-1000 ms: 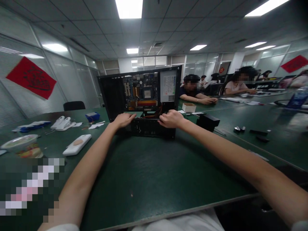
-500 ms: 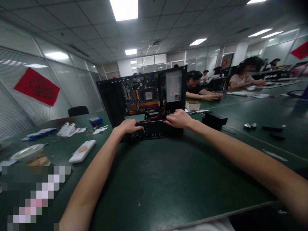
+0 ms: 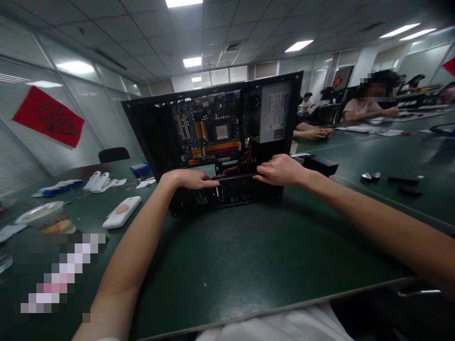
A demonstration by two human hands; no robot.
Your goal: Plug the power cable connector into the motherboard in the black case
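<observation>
An open black computer case (image 3: pixel 156 137) lies on the green table (image 3: pixel 231 265) with its inside facing me. A motherboard (image 3: pixel 209 128) and a grey power supply (image 3: pixel 275 116) show inside it, with orange and red cables below. My left hand (image 3: pixel 186 179) grips the near edge of the case on the left. My right hand (image 3: pixel 280 169) grips the same edge on the right. Both arms are stretched forward.
A white phone-shaped case (image 3: pixel 122 212), white parts (image 3: pixel 99 181), a blue box (image 3: pixel 139 168) and a lidded food bowl (image 3: pixel 40 214) lie at the left. A black box (image 3: pixel 320 165) sits right of the case. Other people sit at the far tables.
The case has come nearer to me across the table and looks larger, with both hands staying on its near edge. The view has shifted slightly left.
</observation>
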